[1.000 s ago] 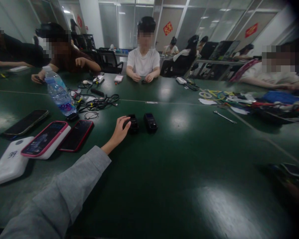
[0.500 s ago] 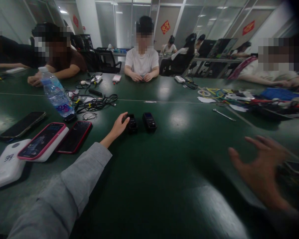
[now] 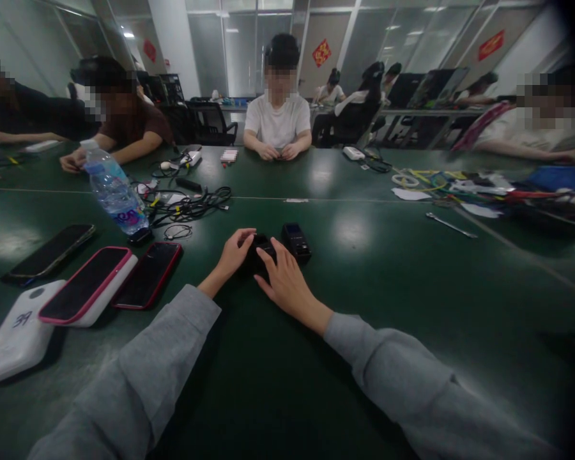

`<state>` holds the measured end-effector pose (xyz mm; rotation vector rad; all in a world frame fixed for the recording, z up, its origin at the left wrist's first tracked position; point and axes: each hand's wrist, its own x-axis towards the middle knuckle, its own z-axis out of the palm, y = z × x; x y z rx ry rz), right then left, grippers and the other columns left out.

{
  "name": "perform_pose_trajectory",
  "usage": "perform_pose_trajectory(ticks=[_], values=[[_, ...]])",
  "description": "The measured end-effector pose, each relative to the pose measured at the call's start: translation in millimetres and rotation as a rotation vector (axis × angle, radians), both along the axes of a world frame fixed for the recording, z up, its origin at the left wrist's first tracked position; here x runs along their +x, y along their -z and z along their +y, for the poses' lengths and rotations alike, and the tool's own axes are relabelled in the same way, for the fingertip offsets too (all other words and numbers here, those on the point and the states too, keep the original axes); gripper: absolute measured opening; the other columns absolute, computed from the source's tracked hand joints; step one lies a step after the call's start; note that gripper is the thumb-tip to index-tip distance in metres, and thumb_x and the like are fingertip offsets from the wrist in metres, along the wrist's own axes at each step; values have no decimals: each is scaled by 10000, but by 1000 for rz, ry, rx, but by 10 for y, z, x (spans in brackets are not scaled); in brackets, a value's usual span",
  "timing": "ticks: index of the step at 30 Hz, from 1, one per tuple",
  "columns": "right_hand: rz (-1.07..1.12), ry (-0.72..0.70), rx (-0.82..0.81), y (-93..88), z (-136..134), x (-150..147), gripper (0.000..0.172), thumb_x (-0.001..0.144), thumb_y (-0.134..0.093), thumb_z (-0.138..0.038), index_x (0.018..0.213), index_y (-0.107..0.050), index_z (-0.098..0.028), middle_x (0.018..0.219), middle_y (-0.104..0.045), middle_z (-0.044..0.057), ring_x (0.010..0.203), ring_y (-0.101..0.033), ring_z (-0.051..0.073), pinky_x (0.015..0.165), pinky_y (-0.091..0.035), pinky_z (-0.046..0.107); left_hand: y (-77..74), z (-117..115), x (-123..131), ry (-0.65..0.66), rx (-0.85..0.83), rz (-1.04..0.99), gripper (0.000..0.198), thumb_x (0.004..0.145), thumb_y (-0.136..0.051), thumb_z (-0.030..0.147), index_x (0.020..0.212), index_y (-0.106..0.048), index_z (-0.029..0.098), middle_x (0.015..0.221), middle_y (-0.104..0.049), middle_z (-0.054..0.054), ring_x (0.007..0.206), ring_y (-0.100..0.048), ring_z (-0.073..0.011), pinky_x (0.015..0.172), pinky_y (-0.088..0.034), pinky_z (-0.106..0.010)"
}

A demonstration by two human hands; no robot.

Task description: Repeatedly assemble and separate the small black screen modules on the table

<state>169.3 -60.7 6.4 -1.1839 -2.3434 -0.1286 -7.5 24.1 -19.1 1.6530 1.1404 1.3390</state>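
Beside a boxy black gadget point(image 3: 296, 241), left hand point(image 3: 234, 255) and right hand point(image 3: 287, 281) surround its likely light twin point(image 3: 262, 241); hold sides. Pinching? Can't tell.

Bottle point(image 3: 117, 190) — beside black cables point(image 3: 196, 206) | wrench point(image 3: 452, 226) | red-edged phone point(image 3: 148, 275) | white block point(image 3: 22, 335) — "39"

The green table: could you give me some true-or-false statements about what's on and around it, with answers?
1. The left hand and right hand are both at one black device. True.
2. The second black device is raised in the air. False: it rests on the table.
3. A plastic bottle is left of both hands. True.
4. The wrench lies left of both hands. False: it lies to their right.
5. The sleeves are grey. True.
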Motion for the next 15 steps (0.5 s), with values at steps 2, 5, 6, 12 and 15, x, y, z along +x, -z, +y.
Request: perform_pose_trajectory(ticks=[2,5,6,12,15], values=[[33,21,-70,28,42,41,543,960,-517,-334,1442,-332,-165,1482,-322,233,1271,-491,361,983,-504,542,-26,-10,8,4,-20,-5,251,926,-554,304,1126,-645,183,1123,-699,-84,1060,-662,-214,1010,-486,-424],[65,26,-149,35,51,80,519,959,-515,-316,1423,-350,-153,1445,-357,227,1175,-567,330,876,-583,469,-55,-21,17,8,-47,-27,227,915,-567,293,1085,-667,182,1094,-710,-74,1036,-671,-210,991,-498,-414],[76,22,-160,29,47,83,508,959,-515,-311,1416,-358,-155,1433,-368,223,1176,-567,328,859,-593,456,-62,-23,17,2,-55,-40,220,909,-574,294,1069,-672,179,1081,-713,-72,1027,-674,-209,982,-503,-410],[162,-11,-177,-13,-45,97,449,957,-528,-356,1365,-401,-219,1327,-468,152,1128,-585,298,803,-612,451,-56,-15,-2,-32,-97,-111,249,889,-612,355,1054,-674,179,934,-720,-55,880,-702,-196,843,-552,-362],[161,-56,-219,-36,-166,132,449,941,-547,-301,1361,-408,-222,1332,-466,136,1086,-599,265,807,-612,430,-41,-7,-7,-35,-104,-110,294,894,-605,391,1087,-666,178,785,-698,-32,735,-689,-174,717,-547,-313]])
